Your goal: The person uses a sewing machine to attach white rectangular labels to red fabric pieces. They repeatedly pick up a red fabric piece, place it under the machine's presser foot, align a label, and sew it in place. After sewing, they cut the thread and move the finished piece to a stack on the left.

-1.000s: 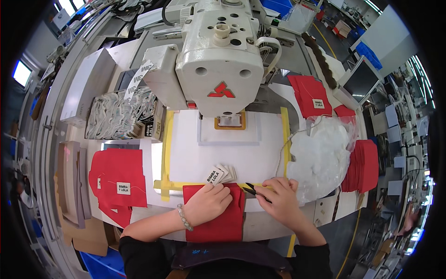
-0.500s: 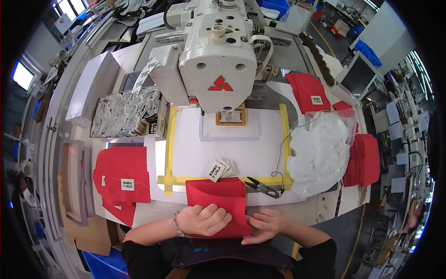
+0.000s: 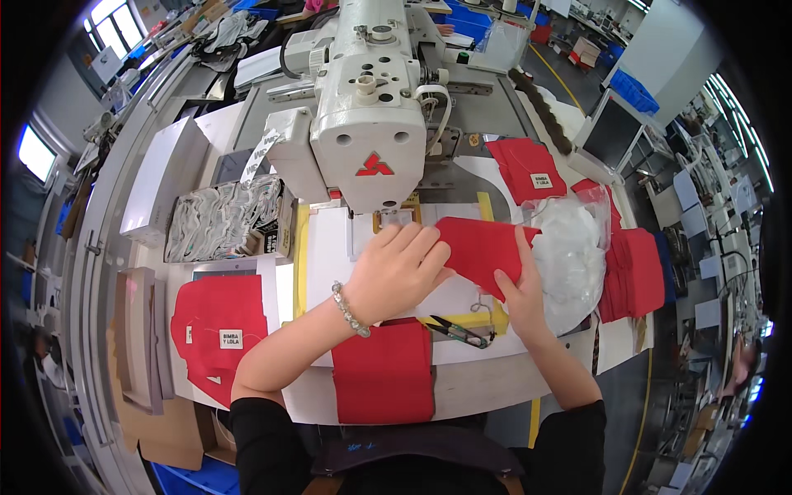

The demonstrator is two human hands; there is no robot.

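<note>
Between my hands a red fabric piece (image 3: 477, 252) is held up over the white work plate (image 3: 326, 285), in front of the sewing machine (image 3: 371, 132). My left hand (image 3: 402, 276) is closed at the piece's left edge. My right hand (image 3: 521, 285) grips its right edge, thumb in front and fingers behind. Below them a stack of red fabric pieces (image 3: 384, 371) lies at the table's front edge. Green-handled thread snips (image 3: 458, 332) rest just right of the stack. My left hand and forearm cover the place where the small cream labels were.
Labelled red pieces (image 3: 219, 318) lie at the left, below a box of coiled white label strips (image 3: 227, 219). To the right are a clear bag of white round pieces (image 3: 565, 264) and a red fabric stack (image 3: 631, 272). A monitor (image 3: 610, 132) stands far right.
Both hands have risen from the stack at the front edge toward the machine, lifting a red fabric piece forward and right. The stack lies flat. The camera view has shifted slightly.
</note>
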